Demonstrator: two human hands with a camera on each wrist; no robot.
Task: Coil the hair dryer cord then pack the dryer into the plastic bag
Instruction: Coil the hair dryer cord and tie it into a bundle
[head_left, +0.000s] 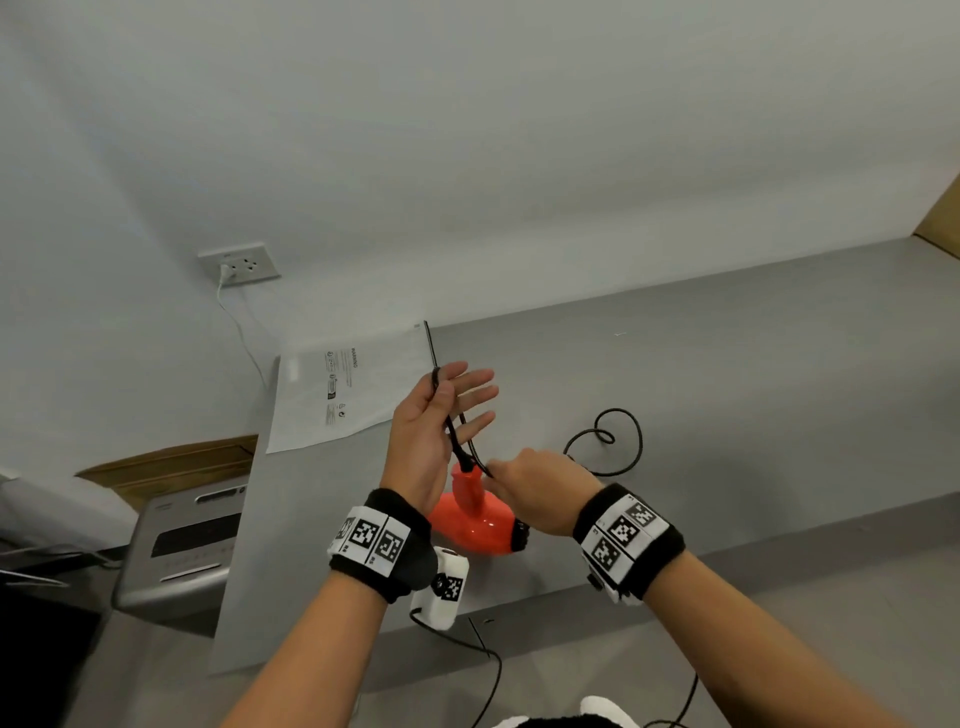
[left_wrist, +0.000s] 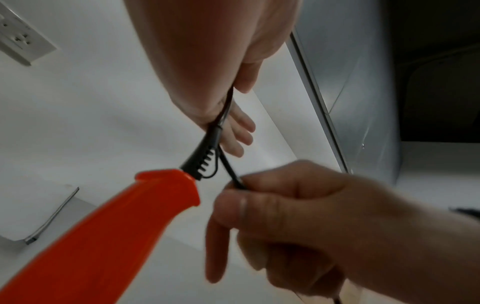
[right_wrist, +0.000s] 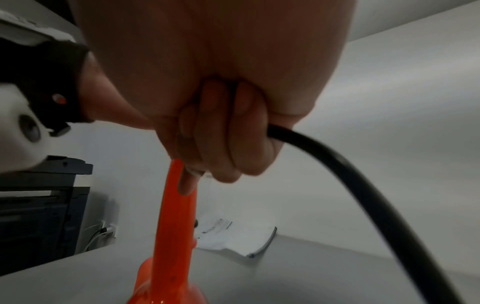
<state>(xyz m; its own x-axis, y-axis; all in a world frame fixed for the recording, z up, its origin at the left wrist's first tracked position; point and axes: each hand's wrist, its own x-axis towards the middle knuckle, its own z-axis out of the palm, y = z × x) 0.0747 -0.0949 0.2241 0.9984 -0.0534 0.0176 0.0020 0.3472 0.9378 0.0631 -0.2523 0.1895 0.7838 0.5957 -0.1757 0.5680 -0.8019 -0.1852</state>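
Our left hand (head_left: 431, 431) is raised with fingers spread straight, the black cord (head_left: 631, 441) hooked over its thumb side. Our right hand (head_left: 535, 488) pinches the cord just beside the handle of the orange hair dryer (head_left: 472, 519), which stands on the grey table (head_left: 727, 389) between our wrists. We judge the coiling barely begun: one turn is forming, and most of the cord lies in loose loops to the right. The plastic bag (head_left: 332, 395) lies flat at the far left, not yet packed.

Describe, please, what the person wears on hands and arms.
The left hand and right hand wear no gloves or sleeves. The left wristband and right wristband are black with white panels of square markers; white camera units hang beneath, trailing black cables.
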